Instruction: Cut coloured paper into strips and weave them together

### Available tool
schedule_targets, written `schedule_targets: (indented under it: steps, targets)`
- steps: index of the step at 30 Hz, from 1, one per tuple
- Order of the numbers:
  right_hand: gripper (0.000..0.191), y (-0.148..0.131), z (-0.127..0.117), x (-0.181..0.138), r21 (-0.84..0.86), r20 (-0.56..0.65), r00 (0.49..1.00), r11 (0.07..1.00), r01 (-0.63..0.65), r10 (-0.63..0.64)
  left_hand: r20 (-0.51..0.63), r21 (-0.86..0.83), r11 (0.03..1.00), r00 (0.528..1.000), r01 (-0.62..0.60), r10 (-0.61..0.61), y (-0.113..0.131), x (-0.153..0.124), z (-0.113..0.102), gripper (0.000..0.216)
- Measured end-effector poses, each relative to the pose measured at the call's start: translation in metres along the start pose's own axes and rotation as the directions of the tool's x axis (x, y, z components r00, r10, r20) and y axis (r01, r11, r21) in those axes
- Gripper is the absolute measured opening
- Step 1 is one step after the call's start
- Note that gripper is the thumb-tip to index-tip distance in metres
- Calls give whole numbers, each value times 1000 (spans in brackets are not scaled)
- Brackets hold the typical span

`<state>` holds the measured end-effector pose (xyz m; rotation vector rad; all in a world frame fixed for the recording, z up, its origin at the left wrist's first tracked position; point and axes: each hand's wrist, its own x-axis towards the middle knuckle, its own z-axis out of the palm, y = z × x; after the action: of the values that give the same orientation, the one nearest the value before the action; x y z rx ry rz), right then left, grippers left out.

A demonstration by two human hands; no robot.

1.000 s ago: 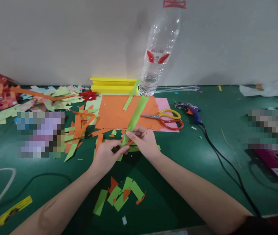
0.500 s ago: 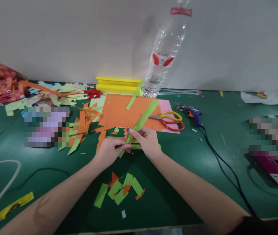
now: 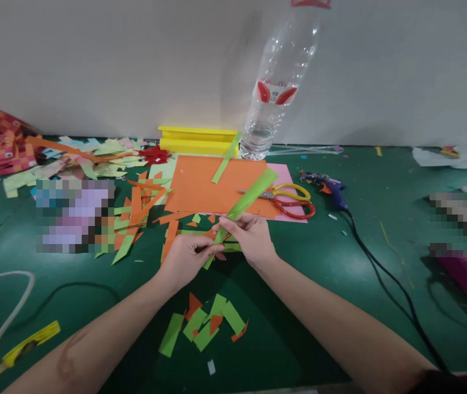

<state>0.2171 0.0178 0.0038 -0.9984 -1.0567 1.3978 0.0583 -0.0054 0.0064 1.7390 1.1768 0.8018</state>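
A long green paper strip point(image 3: 246, 198) slants up to the right between my hands, above the green table. My left hand point(image 3: 190, 253) pinches its lower end between thumb and fingers. A little higher, my right hand point(image 3: 250, 235) grips the same strip, thumb on top. Behind it lie an orange paper sheet point(image 3: 204, 186) and scissors point(image 3: 294, 198) with one yellow and one red handle. Beneath my hands are more green and orange strips, partly hidden. Nearer to me sits a small heap of green and orange paper scraps point(image 3: 206, 323).
A clear plastic bottle point(image 3: 276, 60) stands by the wall beside a yellow folded piece point(image 3: 200, 141). At right, a blue glue gun point(image 3: 327, 187) trails a black cord. Loose strips point(image 3: 137, 210) and a blurred phone-like object point(image 3: 75, 216) lie left; a purple power strip point(image 3: 465, 276) lies right.
The green strip has tilted slightly further to the right, still held by both hands. The view has shifted a little; the things on the table stay in place.
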Motion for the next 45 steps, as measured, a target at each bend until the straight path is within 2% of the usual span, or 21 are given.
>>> schedule_targets:
  steps: [6,15,18,22,32,37,45]
  targets:
    - [23,-1,1,2,26,-36,998,998,-53,54,2,3,999,999,46,-46,2,0,6,28]
    - [24,0,2,0,74,-17,998,995,-66,67,37,-37,997,997,69,-68,4,2,10,29]
    - [24,0,1,-1,30,-30,999,999,-44,45,55,-30,997,996,71,-69,2,3,10,28]
    - [24,-1,3,-1,-13,-34,999,999,-29,29,76,2,998,995,60,-60,0,3,7,30]
    - [26,0,2,1,59,-32,997,996,-67,69,103,56,998,994,39,-45,0,3,4,32]
    - [25,1,3,-1,58,-38,997,996,-63,65,80,73,997,996,37,-42,-1,1,5,30]
    - [28,0,4,-1,34,-14,997,997,-70,71,130,76,997,991,-27,17,-5,-1,7,31]
